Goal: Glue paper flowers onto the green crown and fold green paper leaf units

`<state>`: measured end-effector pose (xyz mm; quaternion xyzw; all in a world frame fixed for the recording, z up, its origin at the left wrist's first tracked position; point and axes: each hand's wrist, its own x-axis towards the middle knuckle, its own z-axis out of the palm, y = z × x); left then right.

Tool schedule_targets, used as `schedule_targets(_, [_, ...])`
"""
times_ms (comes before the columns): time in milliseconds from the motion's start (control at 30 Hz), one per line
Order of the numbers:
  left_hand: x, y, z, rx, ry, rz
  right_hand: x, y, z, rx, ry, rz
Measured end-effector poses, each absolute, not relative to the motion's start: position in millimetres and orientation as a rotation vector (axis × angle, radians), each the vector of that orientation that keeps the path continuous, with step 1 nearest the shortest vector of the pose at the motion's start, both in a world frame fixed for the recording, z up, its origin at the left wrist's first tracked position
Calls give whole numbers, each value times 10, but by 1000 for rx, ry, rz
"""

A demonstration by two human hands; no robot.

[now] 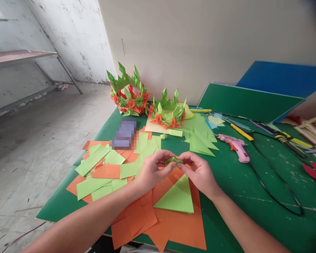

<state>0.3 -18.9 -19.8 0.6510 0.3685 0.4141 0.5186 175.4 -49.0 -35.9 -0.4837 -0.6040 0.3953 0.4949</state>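
Between both hands, above the orange sheets, is a small folded green paper piece (pixel 173 161). My left hand (pixel 156 169) pinches its left side with thumb and fingers. The right side is pinched by my right hand (pixel 197 170). Just below them a green paper triangle (pixel 177 198) lies on a large orange sheet (pixel 192 226). Green strips (pixel 93 160) and orange strips (pixel 105 171) are scattered to the left. Behind the hands stand a taller green and orange paper crown (pixel 130 105) and a lower one (pixel 173 121).
A pink glue gun (pixel 237 147) with a black cable lies right on the green table (pixel 252 182). Behind it are a yellow cutter (pixel 241 131) and other tools. A pixelated object (pixel 125 133) lies left of centre. Green and blue boards lean at the back.
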Motion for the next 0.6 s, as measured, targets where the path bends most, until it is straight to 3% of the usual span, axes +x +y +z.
schedule_targets(300, [-10, -197, -199, 1503, 889, 1043, 1702, -521, -295, -1109, -1480, 878])
schedule_targets(600, [9, -178, -177, 1254, 863, 953, 1675, -543, -327, -1188, -1419, 1038])
